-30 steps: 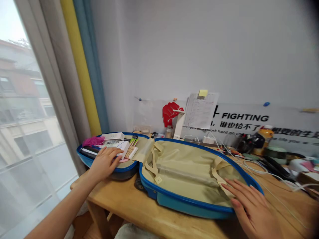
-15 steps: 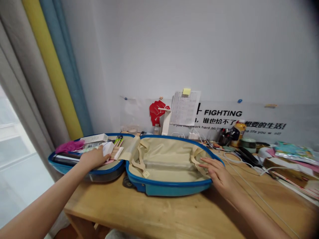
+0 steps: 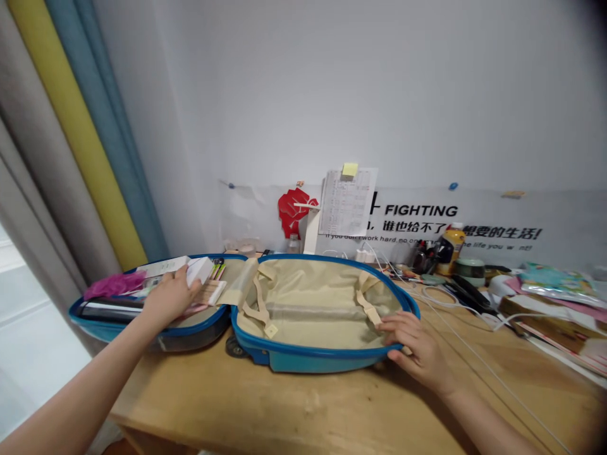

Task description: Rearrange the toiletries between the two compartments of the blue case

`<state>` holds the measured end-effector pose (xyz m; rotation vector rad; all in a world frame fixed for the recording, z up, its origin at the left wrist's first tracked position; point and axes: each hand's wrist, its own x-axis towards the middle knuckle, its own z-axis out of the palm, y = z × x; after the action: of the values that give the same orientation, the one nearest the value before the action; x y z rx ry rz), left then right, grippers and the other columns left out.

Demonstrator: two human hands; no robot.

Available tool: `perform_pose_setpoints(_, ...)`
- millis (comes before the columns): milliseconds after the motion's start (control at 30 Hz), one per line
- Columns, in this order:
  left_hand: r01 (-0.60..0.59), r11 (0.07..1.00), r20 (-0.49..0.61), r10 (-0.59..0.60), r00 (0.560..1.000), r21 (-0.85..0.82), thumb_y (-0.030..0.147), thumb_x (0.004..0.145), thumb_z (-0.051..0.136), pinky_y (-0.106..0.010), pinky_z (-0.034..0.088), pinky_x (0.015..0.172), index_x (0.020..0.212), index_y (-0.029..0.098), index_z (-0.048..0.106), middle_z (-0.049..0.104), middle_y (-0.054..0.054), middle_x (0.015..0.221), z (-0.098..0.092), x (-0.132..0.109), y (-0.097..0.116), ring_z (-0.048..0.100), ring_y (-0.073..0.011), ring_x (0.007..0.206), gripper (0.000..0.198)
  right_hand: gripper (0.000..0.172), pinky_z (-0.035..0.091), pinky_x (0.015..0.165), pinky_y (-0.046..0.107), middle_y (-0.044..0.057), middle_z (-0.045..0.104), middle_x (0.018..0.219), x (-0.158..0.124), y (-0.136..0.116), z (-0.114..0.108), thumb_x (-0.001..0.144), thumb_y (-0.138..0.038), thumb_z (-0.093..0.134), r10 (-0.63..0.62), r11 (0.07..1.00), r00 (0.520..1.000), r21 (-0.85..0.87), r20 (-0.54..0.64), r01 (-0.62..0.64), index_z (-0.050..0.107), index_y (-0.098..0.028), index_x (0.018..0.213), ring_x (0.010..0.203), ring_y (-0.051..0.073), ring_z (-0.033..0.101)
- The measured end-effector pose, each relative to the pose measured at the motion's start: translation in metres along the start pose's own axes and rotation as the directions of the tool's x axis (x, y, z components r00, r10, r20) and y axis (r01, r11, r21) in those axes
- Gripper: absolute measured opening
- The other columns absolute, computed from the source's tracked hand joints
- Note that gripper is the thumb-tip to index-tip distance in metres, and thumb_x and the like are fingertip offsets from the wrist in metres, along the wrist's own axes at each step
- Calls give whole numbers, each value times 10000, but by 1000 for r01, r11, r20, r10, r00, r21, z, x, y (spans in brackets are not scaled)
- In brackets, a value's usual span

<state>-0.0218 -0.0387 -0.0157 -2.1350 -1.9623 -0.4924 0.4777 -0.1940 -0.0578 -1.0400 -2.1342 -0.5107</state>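
A blue suitcase [image 3: 322, 361] lies unfolded on the wooden table, its beige-lined right half holding only straps. In the packed left half are a purple bundle [image 3: 114, 285], a dark cylindrical item [image 3: 110, 309], a white box [image 3: 164, 266] and a bundle of thin sticks [image 3: 210, 292]. My left hand [image 3: 171, 297] is over that half, fingers closed on a small white box [image 3: 199, 270]. At the right end, my right hand [image 3: 411, 344] rests on the blue rim with fingers apart, fingertips near the strap buckle [image 3: 372, 314].
On the right of the table [image 3: 303, 411] are white cables [image 3: 436, 294], a yellow bottle [image 3: 449, 249], a green-lidded jar [image 3: 469, 272], and a colourful packet [image 3: 559, 281]. A white stand [image 3: 311, 234] is behind the suitcase; curtains [image 3: 90, 126] hang left.
The view has shifted slightly. My right hand has moved down onto the near right rim. My left hand and the small white box have shifted slightly within the left half.
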Motion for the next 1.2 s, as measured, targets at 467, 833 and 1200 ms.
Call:
perform_pose_setpoints(467, -515, 771, -64, 533, 844, -374, 442, 874, 380, -324, 460, 940, 1388, 207, 385, 549, -88, 1322, -35, -34, 125, 585, -219, 1114, 565, 429, 499, 874, 335, 54, 736, 948, -12, -34, -11, 936, -485, 348, -71, 997, 997, 30, -34, 72, 697, -242, 994, 948, 170, 669)
perform_pose_setpoints(833, -666, 615, 508, 769, 388, -422, 445, 684, 610, -335, 508, 859, 1295, 116, 492, 563, -181, 1247, -8, -47, 263, 610, -281, 1062, 704, 536, 458, 967, 455, 72, 639, 1228, -20, -9, -8, 943, -527, 231, 196, 979, 977, -42, -88, -200, 659, -256, 1120, 1200, 245, 550)
perform_pose_setpoints(1200, -686, 619, 571, 741, 352, -381, 467, 686, 668, -385, 447, 971, 1309, 142, 481, 541, -167, 1274, -2, -55, 300, 510, -305, 1189, 727, 512, 475, 944, 475, 65, 671, 1174, -14, -14, -14, 943, -517, 255, 230, 973, 973, -20, -30, -231, 684, -269, 1073, 1128, 236, 604)
